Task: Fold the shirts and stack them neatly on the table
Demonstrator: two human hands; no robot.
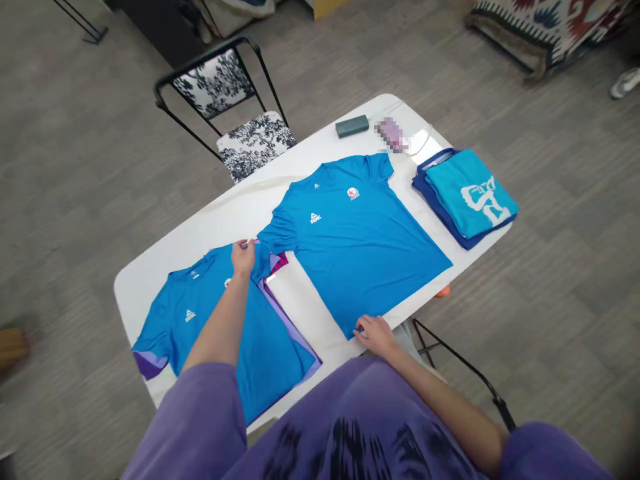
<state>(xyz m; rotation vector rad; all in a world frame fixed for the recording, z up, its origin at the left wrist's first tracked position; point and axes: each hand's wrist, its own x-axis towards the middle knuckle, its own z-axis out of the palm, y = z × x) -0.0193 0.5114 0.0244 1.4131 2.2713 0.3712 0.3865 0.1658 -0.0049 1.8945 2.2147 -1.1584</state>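
Note:
Two blue T-shirts lie face up on a white table. The right blue T-shirt (365,240) is spread out, with a white logo and a round badge on its chest. My right hand (379,337) has its fingers curled on that shirt's lower left hem corner. My left hand (243,258) has its fingers pinched together by the shoulder of the left blue T-shirt (275,363), close to the right shirt's sleeve. Which cloth edge it grips is partly hidden. Purple and pink-checked garments (279,262) peek out beneath the left shirt.
A stack of folded shirts (467,193) sits at the table's right end. Near the far edge are a dark green case (352,126) and a blurred pink object (391,135). A patterned chair (255,143) stands beyond the white table (200,230).

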